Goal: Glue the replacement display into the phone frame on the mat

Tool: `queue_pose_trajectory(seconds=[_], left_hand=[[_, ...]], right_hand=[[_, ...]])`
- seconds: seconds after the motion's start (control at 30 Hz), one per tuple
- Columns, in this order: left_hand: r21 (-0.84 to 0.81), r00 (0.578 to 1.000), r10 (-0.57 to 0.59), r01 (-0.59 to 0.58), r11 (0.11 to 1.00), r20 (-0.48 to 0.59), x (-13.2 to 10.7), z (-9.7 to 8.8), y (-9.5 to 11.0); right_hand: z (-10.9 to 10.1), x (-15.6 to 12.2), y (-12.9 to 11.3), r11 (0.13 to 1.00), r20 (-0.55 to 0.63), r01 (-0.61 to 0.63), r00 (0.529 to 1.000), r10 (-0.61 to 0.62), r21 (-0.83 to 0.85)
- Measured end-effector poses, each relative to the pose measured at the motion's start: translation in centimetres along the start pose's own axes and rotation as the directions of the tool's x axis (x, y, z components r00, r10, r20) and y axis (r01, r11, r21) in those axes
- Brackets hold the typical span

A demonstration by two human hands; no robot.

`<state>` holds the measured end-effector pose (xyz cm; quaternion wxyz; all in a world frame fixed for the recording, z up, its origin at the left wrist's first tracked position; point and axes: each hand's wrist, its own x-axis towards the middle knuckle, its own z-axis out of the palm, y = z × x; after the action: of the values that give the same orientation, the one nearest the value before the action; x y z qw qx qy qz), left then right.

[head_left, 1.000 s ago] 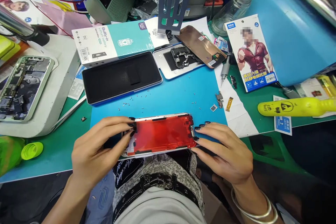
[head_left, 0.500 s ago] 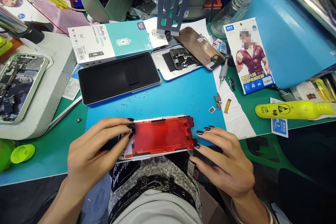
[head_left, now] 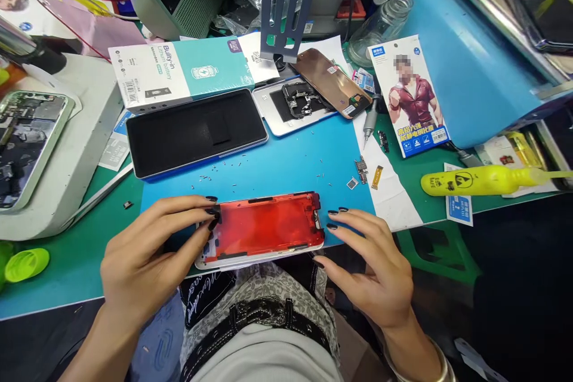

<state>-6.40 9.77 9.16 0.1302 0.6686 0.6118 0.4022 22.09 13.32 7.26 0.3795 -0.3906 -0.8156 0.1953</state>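
A phone screen panel (head_left: pixel 264 224) with red film across its face, black strips along its edges and a pale rim lies at the near edge of the blue mat (head_left: pixel 286 161). My left hand (head_left: pixel 152 250) is closed at its left end, thumb and fingertips pressed together over the corner and partly hiding it. Just beyond the right end, my right hand (head_left: pixel 373 268) is open, fingers apart, thumb near the lower right corner. A dark bracket piece (head_left: pixel 317 219) shows along that end.
Behind are an empty-looking phone frame (head_left: pixel 197 131), a battery box (head_left: pixel 188 71) and a gold-backed panel (head_left: pixel 333 83). Tiny screws (head_left: pixel 208 178) are scattered on the mat. At right lie small phone parts (head_left: pixel 360 171), a screwdriver (head_left: pixel 370 119) and a yellow bottle (head_left: pixel 474 180).
My right hand has drawn slightly away from the panel's right end, and its fingers are more spread. The left hand stays at the left end. The whole view has shifted slightly.
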Motion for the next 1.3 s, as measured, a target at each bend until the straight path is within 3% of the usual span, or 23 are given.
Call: queue_pose_trajectory(seconds=[0.17, 0.33, 0.5, 0.7, 1.03, 1.3], left_hand=[[0.005, 1.000, 0.019, -0.019, 1.000, 0.005, 0.0, -0.1, -0.2], [0.005, 0.999, 0.032, -0.032, 0.999, -0.011, -0.4, -0.2, -0.5], [-0.021, 0.998, -0.060, 0.060, 0.998, -0.010, -0.4, -0.3, -0.2], [-0.030, 1.000, 0.008, -0.009, 1.000, -0.018, -0.4, -0.4, -0.3], [0.005, 1.000, -0.006, 0.006, 1.000, 0.023, -0.1, -0.4, 0.1], [0.023, 0.995, 0.080, -0.081, 0.996, 0.060, -0.4, -0.6, -1.8]], right_hand=[[-1.2, 0.9, -0.1, 0.997, 0.145, -0.081, 0.986, 0.080, -0.002], [-1.5, 2.0, 0.4, 1.000, 0.240, -0.005, 0.971, 0.003, 0.008], [-0.9, 2.5, 0.5, 1.000, 0.297, 0.019, 0.955, -0.015, -0.009], [-0.8, 2.5, 0.3, 0.998, 0.282, 0.037, 0.959, -0.023, -0.046], [-0.8, 1.6, 0.5, 0.998, 0.191, 0.055, 0.980, -0.052, -0.008], [-1.0, 1.4, 0.7, 1.000, 0.198, 0.004, 0.980, -0.007, 0.017]])
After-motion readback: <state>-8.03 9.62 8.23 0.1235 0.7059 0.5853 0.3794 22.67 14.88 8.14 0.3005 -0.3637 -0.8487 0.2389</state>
